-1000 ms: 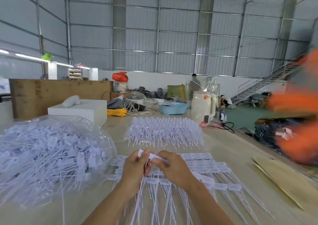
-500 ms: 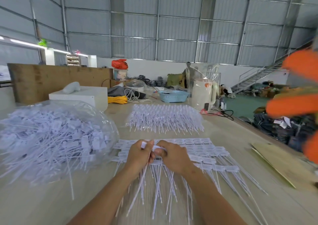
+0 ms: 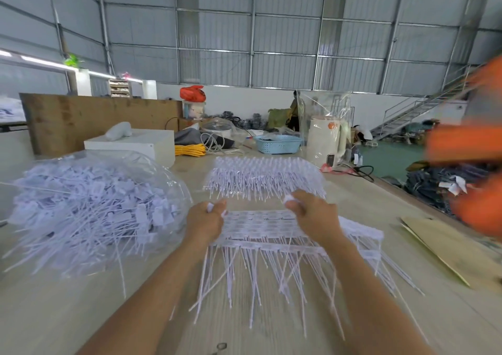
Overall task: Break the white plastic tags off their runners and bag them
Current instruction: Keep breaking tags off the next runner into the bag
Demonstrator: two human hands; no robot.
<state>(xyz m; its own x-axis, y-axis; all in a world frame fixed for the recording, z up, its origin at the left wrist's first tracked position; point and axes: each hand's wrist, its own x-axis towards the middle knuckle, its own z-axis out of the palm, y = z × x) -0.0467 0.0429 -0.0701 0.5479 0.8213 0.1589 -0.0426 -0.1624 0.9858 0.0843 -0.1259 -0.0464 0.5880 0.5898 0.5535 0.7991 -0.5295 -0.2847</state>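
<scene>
Rows of white plastic tags on their runners point(image 3: 260, 229) lie on the table before me, long tails pointing toward me. My left hand point(image 3: 205, 220) grips white tags point(image 3: 210, 207) at the rows' left end. My right hand point(image 3: 312, 216) pinches a small white piece point(image 3: 288, 200) at the right end. The two hands are apart, above the rows. A clear plastic bag point(image 3: 89, 210) full of loose white tags bulges at the left. A second stack of tags on runners point(image 3: 264, 178) lies farther back.
A white box point(image 3: 135, 144) and a wooden board point(image 3: 100, 118) stand at the back left; yellow cord point(image 3: 190, 150), a blue basket point(image 3: 278, 144) and a white appliance point(image 3: 324, 140) behind. Cardboard point(image 3: 448, 246) lies at the right edge. A blurred orange sleeve point(image 3: 472, 142) moves at far right.
My hands, held together over the middle of the rows, have pulled apart to left and right, each holding white pieces. The view has tilted down slightly.
</scene>
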